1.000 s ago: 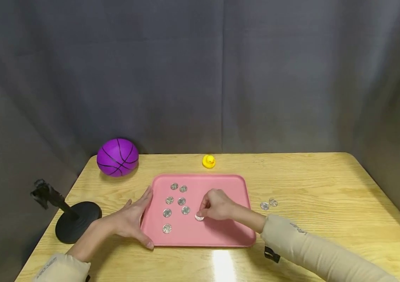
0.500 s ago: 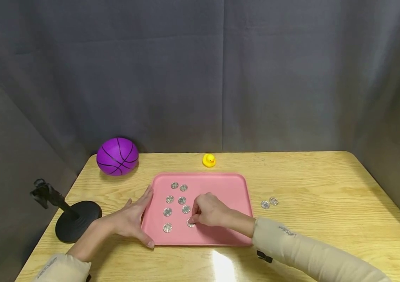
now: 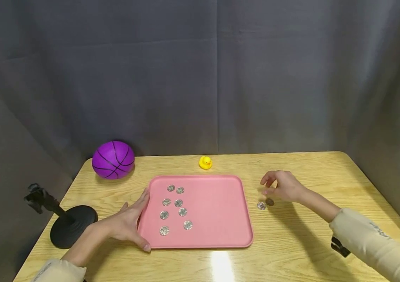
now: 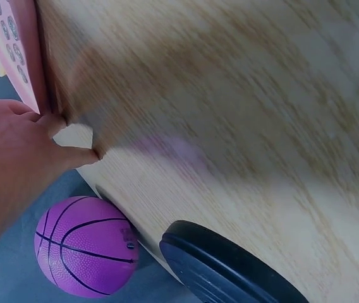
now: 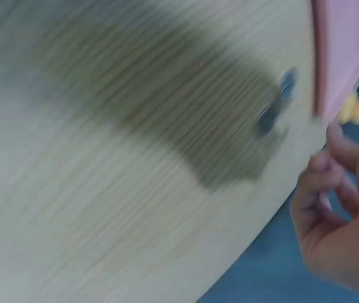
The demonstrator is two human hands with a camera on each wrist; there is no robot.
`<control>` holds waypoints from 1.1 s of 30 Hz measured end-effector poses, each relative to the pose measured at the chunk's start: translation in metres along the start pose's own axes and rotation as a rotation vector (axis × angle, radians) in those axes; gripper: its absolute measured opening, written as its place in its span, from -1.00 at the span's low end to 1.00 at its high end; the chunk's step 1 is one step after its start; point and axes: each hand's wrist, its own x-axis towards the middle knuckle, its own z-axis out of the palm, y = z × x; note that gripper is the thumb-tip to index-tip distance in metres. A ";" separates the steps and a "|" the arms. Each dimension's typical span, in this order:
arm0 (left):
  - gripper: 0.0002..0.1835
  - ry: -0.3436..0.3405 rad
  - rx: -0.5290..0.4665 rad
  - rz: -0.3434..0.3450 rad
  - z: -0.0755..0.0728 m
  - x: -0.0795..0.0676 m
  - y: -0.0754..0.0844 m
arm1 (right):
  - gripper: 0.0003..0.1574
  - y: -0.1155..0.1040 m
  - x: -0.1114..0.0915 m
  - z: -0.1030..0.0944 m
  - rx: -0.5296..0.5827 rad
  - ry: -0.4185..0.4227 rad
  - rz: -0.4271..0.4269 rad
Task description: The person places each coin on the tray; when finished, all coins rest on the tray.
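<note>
My left hand (image 3: 126,224) lies against the left side of the pink tray (image 3: 217,241), its thumb at the front corner and its fingers spread along the rim. Silver coins (image 3: 187,225) lie in rough columns on the tray's left half. To the tray's right, my right hand (image 3: 286,187) hovers above the table, thumb and fingers apart and loosely bent, holding nothing. Just below its fingertips are two more coins on the wood: a bright silver coin (image 3: 261,205) and a darker, shaded coin (image 3: 269,202) beside it. In the right wrist view that pair is blurred.
A purple ball (image 3: 113,159) with black lines sits at the table's back left. Nearer stands a black stand (image 3: 74,226) with a round base, left of my left forearm. A yellow rubber duck (image 3: 205,162) is behind the tray. Grey curtains (image 3: 150,78) surround the table.
My right hand has let go of a coin at the tray's lower middle and swung right, off the tray, to above the two table coins. My left hand stays at the tray.
</note>
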 end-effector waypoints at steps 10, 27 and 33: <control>0.61 -0.007 0.006 0.019 -0.001 0.001 0.000 | -0.71 0.038 -0.036 0.004 -0.049 -0.102 -0.088; 0.62 -0.007 0.032 0.029 0.004 0.002 -0.002 | -0.78 0.040 -0.035 0.020 -0.071 0.017 -0.127; 0.61 -0.013 0.042 0.012 0.001 0.000 -0.001 | -0.70 0.044 -0.036 0.023 -0.054 0.038 -0.089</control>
